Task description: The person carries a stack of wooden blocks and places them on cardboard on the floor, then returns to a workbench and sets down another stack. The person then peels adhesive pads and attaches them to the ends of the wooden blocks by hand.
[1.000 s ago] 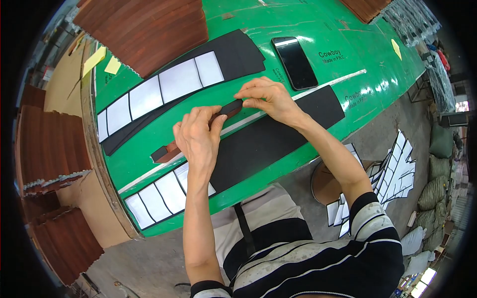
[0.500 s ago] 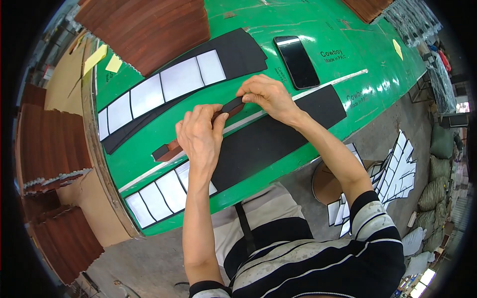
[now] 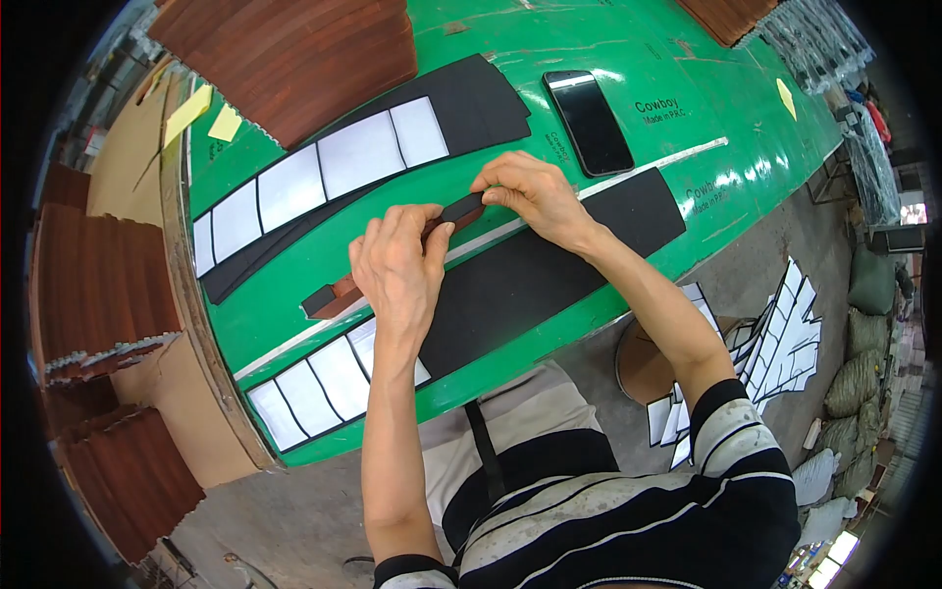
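Note:
A narrow strip [image 3: 459,211], black on one face and reddish brown on the other, is held up between my hands over the green table. My left hand [image 3: 400,263] is closed on it in a pinch near its middle, and the strip's left part shows beyond that hand. At the right end, the thumb and fingers of my right hand [image 3: 538,196] are pinched together. Just below my hands lies a long black sheet [image 3: 520,290] with white rectangular pieces [image 3: 327,386] along its left part; my left wrist hides some of it.
Farther back are more black sheets [image 3: 481,103] with white rectangles [image 3: 358,152] and a stack of brown wood-grain panels [image 3: 294,69]. A phone [image 3: 589,123] lies to the right on the green table [image 3: 677,74]. White-faced offcuts [image 3: 780,339] are piled at lower right.
Both hands and the strip have shifted very slightly to the right. The grip looks the same.

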Tool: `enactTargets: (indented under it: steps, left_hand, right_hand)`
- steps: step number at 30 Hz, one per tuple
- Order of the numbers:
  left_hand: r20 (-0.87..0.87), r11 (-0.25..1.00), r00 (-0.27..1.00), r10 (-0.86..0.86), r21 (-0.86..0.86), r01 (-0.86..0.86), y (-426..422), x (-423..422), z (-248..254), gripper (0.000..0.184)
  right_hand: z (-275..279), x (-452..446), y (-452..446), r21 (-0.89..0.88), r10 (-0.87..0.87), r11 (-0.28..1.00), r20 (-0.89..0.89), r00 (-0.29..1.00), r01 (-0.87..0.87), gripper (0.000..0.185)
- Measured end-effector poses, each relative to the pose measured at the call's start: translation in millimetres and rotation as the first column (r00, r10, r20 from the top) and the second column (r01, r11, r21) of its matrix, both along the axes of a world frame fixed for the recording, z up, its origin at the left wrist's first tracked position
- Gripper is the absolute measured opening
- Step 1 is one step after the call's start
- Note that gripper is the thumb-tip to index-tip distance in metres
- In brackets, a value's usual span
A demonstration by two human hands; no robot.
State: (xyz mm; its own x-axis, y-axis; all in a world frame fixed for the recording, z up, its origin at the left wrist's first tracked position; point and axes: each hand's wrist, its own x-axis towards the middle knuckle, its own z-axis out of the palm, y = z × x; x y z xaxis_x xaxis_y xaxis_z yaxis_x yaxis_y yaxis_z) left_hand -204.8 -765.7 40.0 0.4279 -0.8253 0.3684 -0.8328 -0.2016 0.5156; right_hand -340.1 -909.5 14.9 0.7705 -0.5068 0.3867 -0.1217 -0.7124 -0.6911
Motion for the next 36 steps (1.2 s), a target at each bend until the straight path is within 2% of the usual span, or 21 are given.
enactTargets:
  steps: [6,9,11,15,17,18,22,24,30,32,33,34,35,36]
  left_hand:
    - [0.005,0.999,1.000,-0.016,-0.042,0.016,0,0,-2,0.015]
    - [0.066,0.998,0.998,-0.025,-0.050,0.028,0,-1,-2,0.015]
    - [0.182,0.994,0.982,-0.053,-0.084,0.069,0,-2,-4,0.016]
    - [0.281,0.991,0.959,-0.043,-0.113,0.077,0,-2,-13,0.020]
    - [0.304,0.987,0.952,-0.040,-0.135,0.084,-2,-2,-14,0.020]
    - [0.326,0.985,0.945,-0.028,-0.154,0.083,-2,-1,-15,0.021]
    - [0.343,0.977,0.939,-0.031,-0.190,0.101,-1,-1,-16,0.022]
    - [0.360,0.974,0.932,-0.025,-0.201,0.104,-1,-1,-18,0.023]
    - [0.450,0.975,0.892,-0.043,-0.177,0.137,7,2,-20,0.027]
    - [0.528,0.984,0.842,-0.110,-0.063,0.168,13,3,-9,0.030]
    - [0.537,0.983,0.838,-0.102,-0.076,0.168,22,3,1,0.030]
    - [0.558,0.978,0.830,-0.022,-0.160,0.133,37,3,14,0.033]
    - [0.572,0.965,0.818,0.059,-0.243,0.100,52,6,21,0.037]
    - [0.511,0.947,0.839,0.187,-0.320,-0.016,70,12,20,0.039]
  right_hand:
    - [-3,-1,1,-0.023,-0.003,1.000,-0.007,1.000,0.003,0.014]
    - [-1,-2,6,0.038,-0.013,0.999,0.017,1.000,0.013,0.013]
    - [2,-1,10,0.421,-0.118,0.900,-0.016,0.993,0.114,0.016]
    - [3,13,28,0.341,-0.221,0.921,0.052,0.974,0.190,0.022]
    - [-5,22,36,0.062,-0.243,0.969,0.024,0.970,0.241,0.022]
    - [-11,23,36,0.001,-0.247,0.969,0.001,0.969,0.247,0.020]
    - [-15,27,41,0.086,-0.299,0.952,0.074,0.951,0.293,0.019]
    - [-12,27,41,0.304,-0.345,0.894,0.003,0.939,0.328,0.023]
    - [-15,24,50,0.115,-0.328,0.941,0.067,0.942,0.319,0.027]
    - [-14,24,51,0.156,-0.335,0.934,0.069,0.940,0.322,0.027]
    - [-13,25,51,0.203,-0.342,0.924,0.061,0.938,0.324,0.026]
    - [-10,26,51,0.282,-0.348,0.905,0.057,0.936,0.320,0.023]
    - [-8,27,51,0.275,-0.347,0.908,0.068,0.935,0.317,0.023]
    - [-7,27,51,0.250,-0.342,0.914,0.057,0.938,0.318,0.022]
